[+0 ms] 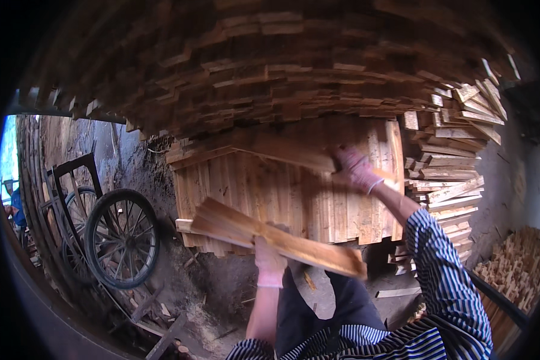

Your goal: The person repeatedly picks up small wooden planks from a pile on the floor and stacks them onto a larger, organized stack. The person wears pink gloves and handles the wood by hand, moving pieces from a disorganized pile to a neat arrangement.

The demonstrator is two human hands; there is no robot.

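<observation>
My left hand (270, 263), in a pinkish work glove, is closed around the underside of a wooden board (306, 247). That board is tilted, and a second strip seems to lie against it at its left end. My right hand (357, 169), gloved alike and slightly blurred, grips another wooden plank (288, 153) near its right end. This plank slants across the far part of a low stack of boards (252, 186) laid side by side. The fingertips of both hands are partly hidden.
A tall wall of stacked wood (234, 72) rises beyond the boards. More cut pieces (453, 159) are piled unevenly at the right, with upright sticks (519, 258) at the lower right. A spoked cart wheel (123, 239) stands at the left. Scraps litter the floor.
</observation>
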